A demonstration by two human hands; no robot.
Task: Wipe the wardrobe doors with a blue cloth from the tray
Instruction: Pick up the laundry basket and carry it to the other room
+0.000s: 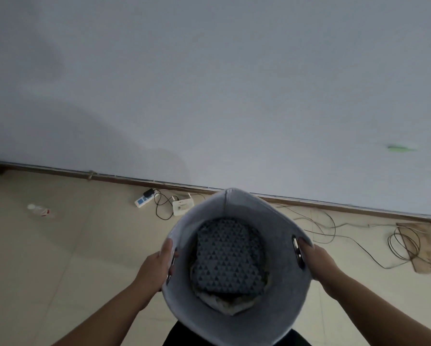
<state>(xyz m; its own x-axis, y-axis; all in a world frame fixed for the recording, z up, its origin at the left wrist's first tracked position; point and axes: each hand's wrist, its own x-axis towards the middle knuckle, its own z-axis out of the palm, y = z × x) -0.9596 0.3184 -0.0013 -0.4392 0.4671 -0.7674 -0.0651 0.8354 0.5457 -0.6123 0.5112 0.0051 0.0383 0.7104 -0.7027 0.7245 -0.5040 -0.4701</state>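
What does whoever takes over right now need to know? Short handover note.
Left hand: grips the left rim of the grey felt basket at its handle slot.
Right hand: grips the right side by the other slot.
Blue triangle-patterned cloth: folded inside the basket, untouched.
Wardrobe: not in view.
Done: basket in hand.
Left: take out the cloth, reach the wardrobe, wipe the doors.

Left hand (157, 267) and right hand (315, 260) shown bare, forearms (109, 310) uncovered, black garment (173, 337) seen at lower edge.
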